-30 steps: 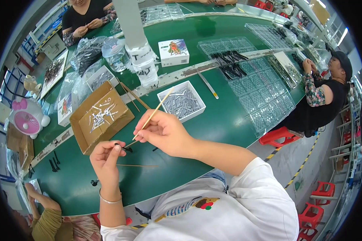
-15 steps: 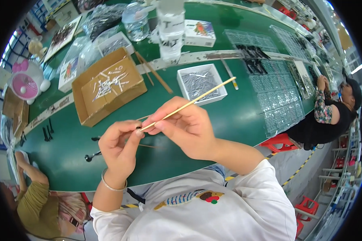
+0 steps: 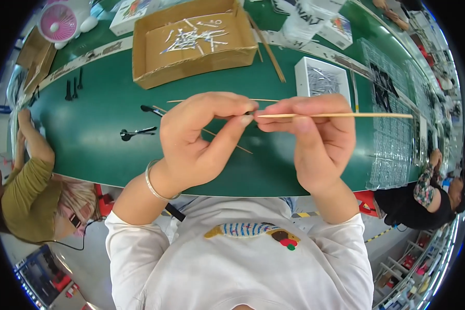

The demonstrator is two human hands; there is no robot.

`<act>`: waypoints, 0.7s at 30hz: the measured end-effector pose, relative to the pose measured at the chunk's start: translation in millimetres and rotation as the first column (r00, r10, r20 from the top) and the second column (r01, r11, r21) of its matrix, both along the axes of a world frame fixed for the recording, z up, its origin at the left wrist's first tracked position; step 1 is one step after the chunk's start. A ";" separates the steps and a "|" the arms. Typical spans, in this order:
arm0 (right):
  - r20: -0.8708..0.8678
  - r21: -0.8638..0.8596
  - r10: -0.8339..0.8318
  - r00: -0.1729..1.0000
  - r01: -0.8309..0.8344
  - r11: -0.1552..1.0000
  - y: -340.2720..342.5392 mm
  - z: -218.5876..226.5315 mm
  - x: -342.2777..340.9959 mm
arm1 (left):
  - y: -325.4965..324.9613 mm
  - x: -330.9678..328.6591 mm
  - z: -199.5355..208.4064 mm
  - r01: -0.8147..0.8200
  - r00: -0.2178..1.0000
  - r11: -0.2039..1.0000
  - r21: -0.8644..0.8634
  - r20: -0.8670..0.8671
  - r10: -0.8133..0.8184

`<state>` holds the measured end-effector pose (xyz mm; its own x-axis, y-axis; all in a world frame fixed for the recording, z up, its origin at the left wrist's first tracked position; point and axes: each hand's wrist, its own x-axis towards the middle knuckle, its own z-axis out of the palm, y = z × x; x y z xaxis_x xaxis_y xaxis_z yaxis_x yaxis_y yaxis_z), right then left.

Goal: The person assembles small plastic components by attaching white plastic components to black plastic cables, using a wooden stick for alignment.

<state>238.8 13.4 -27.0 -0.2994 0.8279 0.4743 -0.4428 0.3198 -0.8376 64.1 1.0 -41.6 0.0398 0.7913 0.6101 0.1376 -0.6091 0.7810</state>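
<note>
My left hand (image 3: 196, 144) pinches a small black piece (image 3: 249, 113) between thumb and forefinger; most of it is hidden by the fingertips. Held in the fingers of my right hand (image 3: 323, 144) is a thin pointed wooden stick (image 3: 380, 115), lying nearly level. Its tip is right beside the black piece; whether they touch I cannot tell. Beyond and below my left hand, more thin sticks (image 3: 237, 146) rest on the green table (image 3: 103, 165). Black small parts with stems (image 3: 138, 133) lie to the left of that hand.
A cardboard box (image 3: 155, 77) with white small pieces stands at the far side. Right of it are two wooden strips (image 3: 271, 54) and a white box (image 3: 302, 77) of grey pins. Clear plastic trays (image 3: 392, 150) line the right. People sit at both sides (image 3: 28, 191).
The view has shifted, so the hands appear farther right. The stick, which slanted up to the right, now lies nearly level, its tip still by the black piece.
</note>
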 end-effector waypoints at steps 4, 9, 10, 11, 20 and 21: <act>0.034 0.137 -0.038 0.999 0.033 0.990 -1.3 -0.9 -0.9 | 1.8 -2.4 -1.0 -0.066 0.991 0.984 0.167 -0.105 0.084; 0.125 0.276 -0.132 0.983 0.093 0.957 -4.2 -1.2 0.1 | -2.7 -8.5 1.1 0.009 0.984 0.988 0.155 -0.177 0.019; 0.126 0.273 -0.131 0.983 0.092 0.958 -4.4 -1.2 0.3 | -2.3 -8.2 0.9 0.014 0.983 0.986 0.167 -0.185 0.018; 0.137 0.304 -0.155 0.978 0.107 0.947 -4.6 -0.9 0.4 | -2.0 -8.1 0.9 0.014 0.983 0.986 0.164 -0.185 0.017; 0.216 0.439 -0.263 0.941 0.147 0.887 -5.1 0.7 0.2 | -2.2 -7.5 2.1 -0.004 0.974 0.985 0.175 -0.222 0.043; 0.221 0.463 -0.290 0.931 0.162 0.871 -5.0 -0.2 0.1 | -2.4 -7.2 2.4 -0.012 0.971 0.984 0.178 -0.231 0.054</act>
